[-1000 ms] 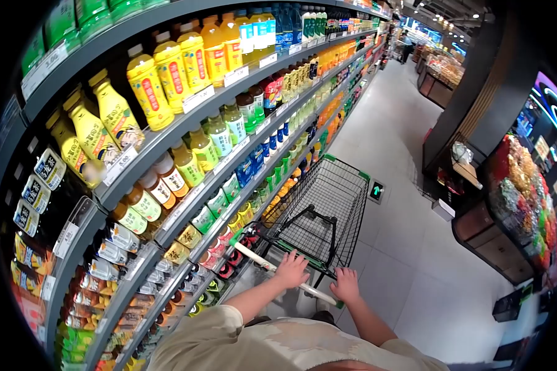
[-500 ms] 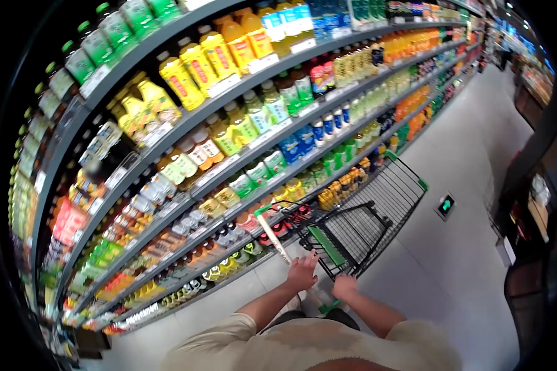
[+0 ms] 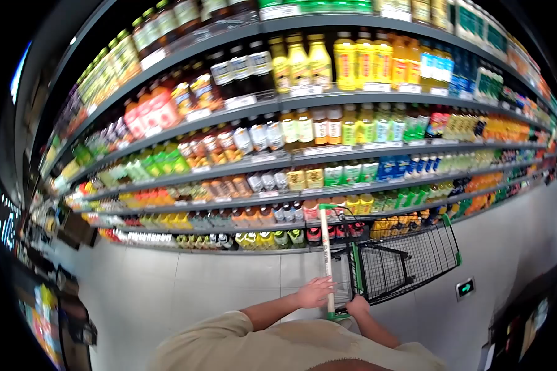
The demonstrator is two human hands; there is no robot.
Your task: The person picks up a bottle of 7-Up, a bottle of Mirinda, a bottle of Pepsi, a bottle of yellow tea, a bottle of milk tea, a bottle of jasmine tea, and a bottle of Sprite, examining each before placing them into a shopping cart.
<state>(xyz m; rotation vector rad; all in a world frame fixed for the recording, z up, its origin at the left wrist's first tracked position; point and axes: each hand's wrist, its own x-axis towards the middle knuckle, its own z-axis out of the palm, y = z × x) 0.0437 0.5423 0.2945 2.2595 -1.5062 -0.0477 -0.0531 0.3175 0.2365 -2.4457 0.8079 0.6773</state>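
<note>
A wire shopping cart (image 3: 387, 266) with green corners and a pale push bar (image 3: 327, 250) stands in front of me, slightly right of the middle. My left hand (image 3: 315, 292) is beside the bar, fingers spread, with its fingertips at the bar's edge. Lower down and further right, my right hand (image 3: 357, 304) has its fingers curled on the cart's near side, by the end of the bar. No goods show inside the basket.
Long curved shelves (image 3: 328, 151) of bottled drinks run across the view behind the cart. On the grey tiled floor (image 3: 229, 278) a green arrow sign (image 3: 465, 288) lies right of the cart. Another display (image 3: 43, 321) stands at the lower left.
The view has swung left, so the shelves now run nearly level and the cart points more to the right. My left hand has moved from over the push bar to its left side.
</note>
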